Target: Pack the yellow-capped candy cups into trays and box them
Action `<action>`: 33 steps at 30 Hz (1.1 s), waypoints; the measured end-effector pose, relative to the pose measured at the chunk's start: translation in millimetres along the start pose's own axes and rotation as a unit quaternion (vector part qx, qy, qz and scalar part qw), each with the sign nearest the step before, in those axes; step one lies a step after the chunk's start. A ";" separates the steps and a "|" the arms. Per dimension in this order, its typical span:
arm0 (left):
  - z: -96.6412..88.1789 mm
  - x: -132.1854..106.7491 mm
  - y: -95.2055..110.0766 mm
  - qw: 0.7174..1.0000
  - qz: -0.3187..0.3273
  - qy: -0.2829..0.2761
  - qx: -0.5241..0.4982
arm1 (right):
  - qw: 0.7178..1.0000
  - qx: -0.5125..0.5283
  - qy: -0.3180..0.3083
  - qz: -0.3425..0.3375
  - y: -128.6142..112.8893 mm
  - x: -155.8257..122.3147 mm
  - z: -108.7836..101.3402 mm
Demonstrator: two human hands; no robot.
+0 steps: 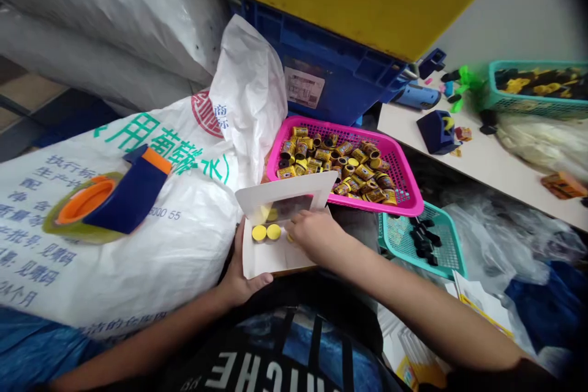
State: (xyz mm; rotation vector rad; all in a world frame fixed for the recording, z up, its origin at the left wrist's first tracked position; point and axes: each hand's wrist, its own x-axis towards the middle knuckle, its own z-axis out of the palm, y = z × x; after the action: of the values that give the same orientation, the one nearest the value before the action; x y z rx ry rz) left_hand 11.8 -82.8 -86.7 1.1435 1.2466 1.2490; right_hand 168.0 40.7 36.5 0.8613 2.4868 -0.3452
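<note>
A small white carton (pixel 275 261) with its lid raised stands before my body. My left hand (pixel 241 280) is closed round its left side, thumb on the front edge. Inside, two round yellow-topped mini jars (pixel 266 233) sit side by side at the left, with yellow showing behind them near the lid's window. My right hand (pixel 318 236) reaches into the carton's right part, fingers pinched down on another yellow-topped piece, mostly hidden by them. Just behind, a pink basket (pixel 410 179) holds many little yellow-and-brown labelled jars (pixel 362 171).
A printed white sack (pixel 193 269) fills the left, with a blue-and-orange tape dispenser (pixel 131 196) on it. Stacked blue crates (pixel 321 73) rise behind. To the right are a teal basket (pixel 452 242) of black pieces, a white table (pixel 487 159) and flat cartons (pixel 404 343).
</note>
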 end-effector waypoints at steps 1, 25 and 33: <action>-0.2 0.0 -1.4 1.000 0.022 -0.008 0.006 | 1.000 -0.013 0.002 -0.005 -3.8 9.0 7.1; -2.0 0.2 -14.8 0.996 0.088 0.005 0.024 | 0.957 0.268 0.099 0.051 138.8 -65.0 -60.3; 0.3 3.2 -10.3 0.998 0.060 -0.023 0.002 | 1.000 -0.028 -0.010 -0.010 13.4 -18.9 -7.4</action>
State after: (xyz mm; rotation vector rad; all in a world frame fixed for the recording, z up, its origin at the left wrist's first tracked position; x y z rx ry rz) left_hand 12.1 -79.8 -97.1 1.2584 1.1604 1.3026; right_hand 186.8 44.2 51.5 0.8060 2.4766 -0.2880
